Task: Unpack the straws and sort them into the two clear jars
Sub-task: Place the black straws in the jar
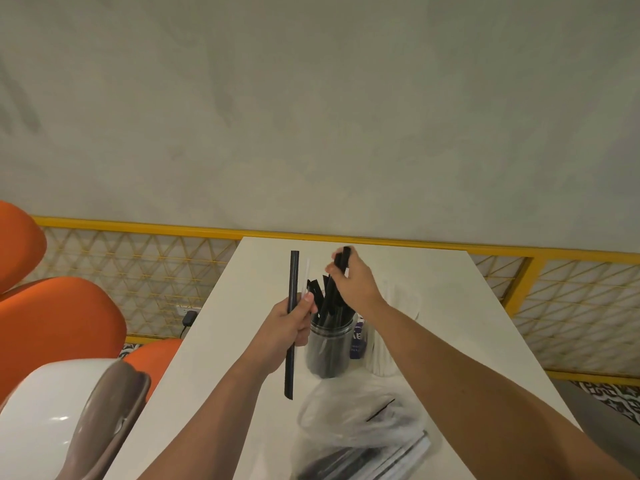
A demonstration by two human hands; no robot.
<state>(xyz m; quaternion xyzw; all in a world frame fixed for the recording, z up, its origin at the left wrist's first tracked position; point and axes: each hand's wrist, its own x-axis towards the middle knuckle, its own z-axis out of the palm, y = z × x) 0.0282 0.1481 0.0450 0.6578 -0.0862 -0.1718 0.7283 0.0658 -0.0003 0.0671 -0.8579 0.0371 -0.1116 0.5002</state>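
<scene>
- On the table's (pixel 214 358) middle, the jar of black straws (pixel 329 348) stands upright. The second jar (pixel 379 358), holding pale straws, sits just beside it at three o'clock, partly hidden by the right forearm.
- The right hand (pixel 353 284) pinches a dark straw (pixel 341 261) between thumb and fingertips above the first jar's mouth.
- The left hand (pixel 289 322), at nine o'clock of that jar, curls its fingers round a long black straw (pixel 293 271) and a clear straw (pixel 306 275), both upright.
- The straws look light, smooth and stiff but crushable, so a gentle mid-shaft pinch probably suits them.
- A plastic bag (pixel 349 420) at six o'clock holds more straws, and its slack film could snag them.
- Orange chairs (pixel 62 327) at nine o'clock seem out of the way.
</scene>
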